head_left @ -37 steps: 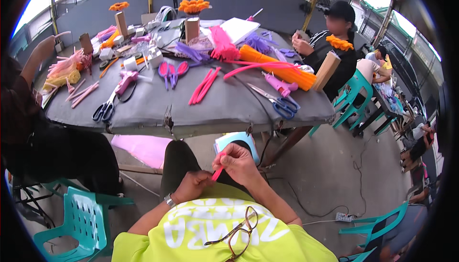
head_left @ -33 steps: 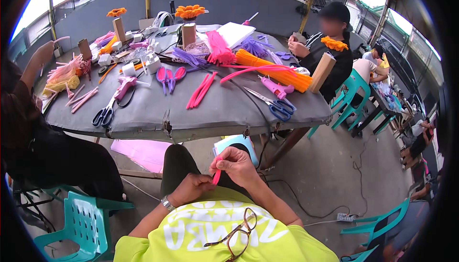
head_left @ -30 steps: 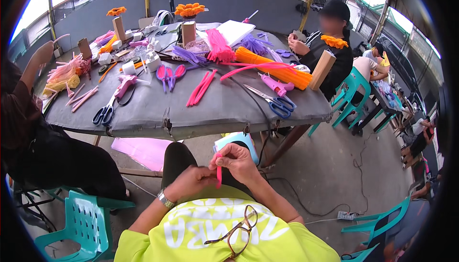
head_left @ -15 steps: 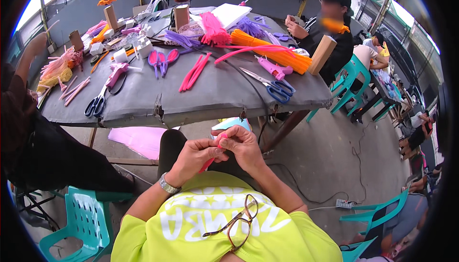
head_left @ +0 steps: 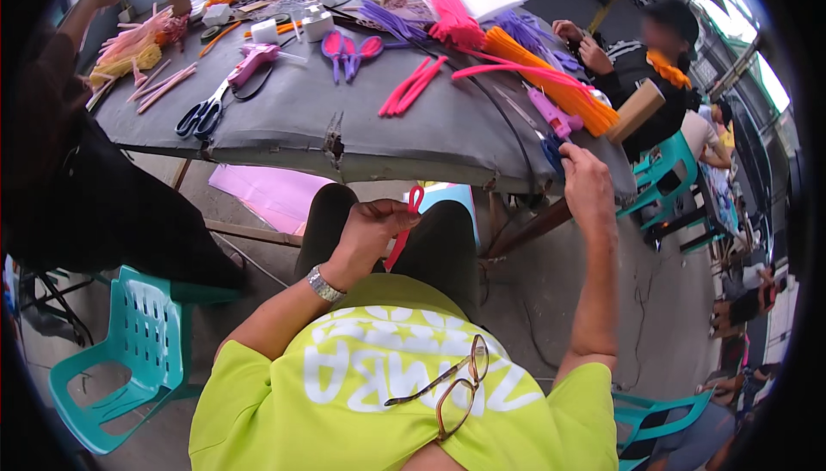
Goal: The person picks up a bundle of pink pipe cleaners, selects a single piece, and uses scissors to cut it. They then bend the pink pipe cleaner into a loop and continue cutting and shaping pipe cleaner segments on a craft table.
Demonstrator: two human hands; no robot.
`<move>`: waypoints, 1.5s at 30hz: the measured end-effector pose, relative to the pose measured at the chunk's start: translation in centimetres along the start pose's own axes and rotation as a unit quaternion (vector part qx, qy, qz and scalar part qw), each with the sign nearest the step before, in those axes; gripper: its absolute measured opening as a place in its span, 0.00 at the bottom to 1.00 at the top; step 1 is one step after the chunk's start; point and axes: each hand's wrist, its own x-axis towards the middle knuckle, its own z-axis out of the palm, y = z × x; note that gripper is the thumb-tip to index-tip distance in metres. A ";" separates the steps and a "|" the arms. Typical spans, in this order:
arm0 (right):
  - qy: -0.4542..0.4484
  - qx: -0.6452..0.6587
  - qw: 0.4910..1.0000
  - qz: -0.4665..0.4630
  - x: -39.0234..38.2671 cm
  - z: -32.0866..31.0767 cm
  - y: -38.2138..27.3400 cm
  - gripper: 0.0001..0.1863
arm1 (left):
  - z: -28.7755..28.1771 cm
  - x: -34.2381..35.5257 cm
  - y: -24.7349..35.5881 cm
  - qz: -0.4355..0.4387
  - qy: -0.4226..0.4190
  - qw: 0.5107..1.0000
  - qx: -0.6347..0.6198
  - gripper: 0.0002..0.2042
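Note:
Over my lap, my left hand [head_left: 368,232] pinches a bright pink pipe cleaner [head_left: 397,250], bent into a small loop at its top with the rest hanging below the fingers. At the table's right front edge, my right hand [head_left: 590,185] has its fingers closed at the blue handles of a pair of scissors [head_left: 551,153], whose blades lie on the table. Right beside them is a pink-purple glue gun [head_left: 555,116]. Close by lie a bundle of orange pipe cleaners [head_left: 551,80] and a few loose pink pipe cleaners [head_left: 413,86].
The grey-covered table [head_left: 284,131] has a torn front edge. It also holds dark-handled scissors [head_left: 201,116], another glue gun [head_left: 255,63], purple scissors [head_left: 348,55] and a cardboard block [head_left: 637,110]. One person stands at left; another sits across at right. A teal chair [head_left: 142,333] is at left.
My hands have parted. The right hand has reached forward and right to the scissors, while the left keeps the pink pipe cleaner, its loop now showing. The view has shifted.

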 end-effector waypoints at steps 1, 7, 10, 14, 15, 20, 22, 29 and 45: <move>-0.037 0.012 0.999 0.007 0.5 -0.3 -0.1 0.11 | -0.4 0.0 -0.3 0.016 0.012 0.999 0.028 0.07; -0.168 0.012 0.985 -0.027 3.8 -2.7 -0.7 0.16 | -0.9 -0.6 -0.8 0.094 0.049 0.982 0.156 0.06; -0.180 -0.005 0.979 -0.095 4.1 -4.1 -0.2 0.17 | -1.2 -1.1 0.1 0.129 0.059 0.975 0.170 0.07; -0.157 0.148 0.976 -0.008 1.9 -6.7 -1.3 0.18 | -1.8 -0.9 -0.1 0.161 0.098 0.977 0.102 0.08; -0.109 0.299 0.948 0.028 0.2 -6.2 -1.8 0.20 | -1.7 -1.1 0.1 0.145 0.102 0.981 0.083 0.08; -0.148 0.719 0.678 0.039 -10.1 -0.7 -9.0 0.30 | -0.7 -1.1 0.5 0.128 0.065 0.988 0.055 0.07; -0.261 0.726 0.636 0.027 -12.7 1.5 -11.4 0.31 | -0.5 -1.2 0.9 0.117 0.063 0.989 0.061 0.08; -0.307 0.792 0.516 0.110 -11.8 3.9 -13.2 0.28 | -1.1 -1.3 1.8 0.136 0.100 0.981 0.091 0.08; -0.382 0.747 0.533 0.107 -12.1 3.8 -13.1 0.29 | -0.2 -1.1 2.8 0.163 0.103 0.981 0.039 0.07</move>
